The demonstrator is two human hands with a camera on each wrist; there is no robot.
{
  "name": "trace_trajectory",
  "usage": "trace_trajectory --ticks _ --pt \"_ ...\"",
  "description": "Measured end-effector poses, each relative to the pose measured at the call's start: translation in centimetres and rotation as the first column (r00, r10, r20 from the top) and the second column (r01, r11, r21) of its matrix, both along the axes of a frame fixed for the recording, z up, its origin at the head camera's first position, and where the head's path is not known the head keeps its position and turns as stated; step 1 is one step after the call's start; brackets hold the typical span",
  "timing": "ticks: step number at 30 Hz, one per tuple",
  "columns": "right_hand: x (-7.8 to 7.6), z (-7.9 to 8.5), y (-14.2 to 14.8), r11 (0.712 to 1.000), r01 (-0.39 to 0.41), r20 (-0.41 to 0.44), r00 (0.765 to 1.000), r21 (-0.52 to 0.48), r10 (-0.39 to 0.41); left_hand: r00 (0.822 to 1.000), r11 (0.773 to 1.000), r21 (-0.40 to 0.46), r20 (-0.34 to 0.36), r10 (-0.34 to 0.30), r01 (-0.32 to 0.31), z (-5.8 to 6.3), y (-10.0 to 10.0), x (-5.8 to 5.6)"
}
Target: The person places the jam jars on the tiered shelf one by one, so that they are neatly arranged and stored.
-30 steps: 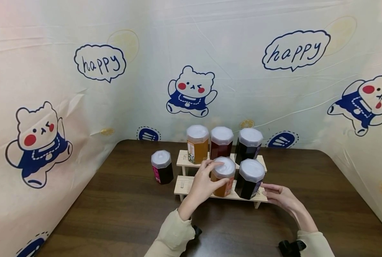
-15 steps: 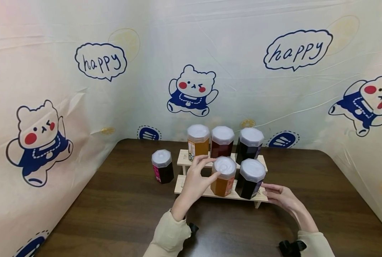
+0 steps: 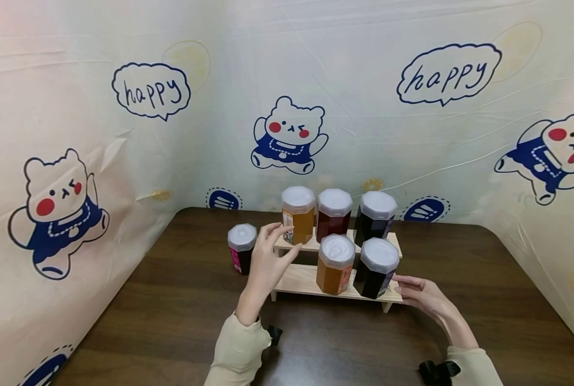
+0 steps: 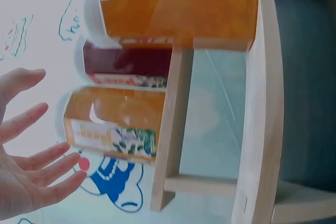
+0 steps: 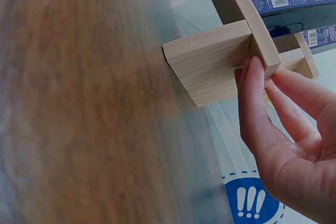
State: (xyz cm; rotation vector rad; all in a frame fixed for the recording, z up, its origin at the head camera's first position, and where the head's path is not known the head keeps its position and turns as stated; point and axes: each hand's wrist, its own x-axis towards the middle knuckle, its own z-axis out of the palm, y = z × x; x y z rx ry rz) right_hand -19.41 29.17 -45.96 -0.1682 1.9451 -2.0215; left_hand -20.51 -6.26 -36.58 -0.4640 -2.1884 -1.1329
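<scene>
My left hand [image 3: 267, 262] is in the air before the left end of a two-step wooden rack [image 3: 296, 279], fingers spread and holding nothing. Its spread fingers also show in the left wrist view. On the lower step stand an orange jar [image 3: 331, 279] and a dark jar [image 3: 369, 281], both with white lids. The upper step bears another orange jar [image 3: 303, 222], a deep red jar [image 3: 332, 224] and a second dark jar [image 3: 367, 228]. With fingertips and thumb, my right hand [image 5: 294, 145] pinches the lower step's right end.
A dark jar with a pink label [image 3: 238, 257] stands on the brown table [image 3: 171, 300], left of the rack and partly behind my left hand. A printed curtain [image 3: 364, 139] closes off the back and sides.
My left hand has let go of the front orange jar and moved left, past the bare left part of the lower step. The right hand keeps its place on the rack.
</scene>
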Motion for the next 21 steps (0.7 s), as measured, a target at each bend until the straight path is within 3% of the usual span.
trace_trajectory --ticks 14,21 --pt "0.0 0.0 0.0 1.000 0.012 0.002 1.000 0.007 -0.012 0.994 0.996 -0.008 0.049 0.093 -0.092 -0.7 -3.1 -1.2" --pt "0.1 0.0 0.1 1.000 0.008 -0.002 1.000 0.022 -0.008 0.981 0.984 -0.034 0.087 0.176 -0.173 -1.1 -4.7 -1.6"
